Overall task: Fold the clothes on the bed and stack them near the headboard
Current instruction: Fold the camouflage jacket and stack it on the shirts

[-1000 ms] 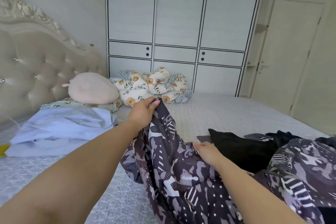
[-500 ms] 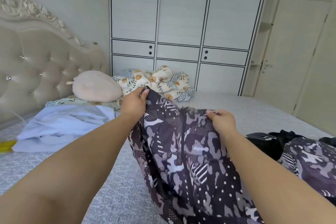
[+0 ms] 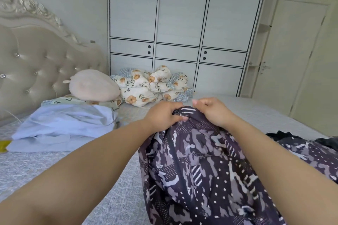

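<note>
My forearms reach out over the grey patterned bed (image 3: 54, 170), and the dark camouflage-print garment (image 3: 197, 170) drapes down between them toward me. My left hand (image 3: 162, 115) and my right hand (image 3: 212, 111) sit close together at its top edge, fingers (image 3: 178, 118) curled and pinching the bunched cloth. More of the same print and some black clothing (image 3: 281, 134) lie on the bed to my right. To the left, a stack of pale blue folded clothes (image 3: 62, 126) lies near the tufted headboard (image 3: 36, 67). Behind it a pink cushion (image 3: 93, 86) rests beside a crumpled floral quilt (image 3: 151, 86), with the white wardrobe (image 3: 182, 23) beyond.
</note>
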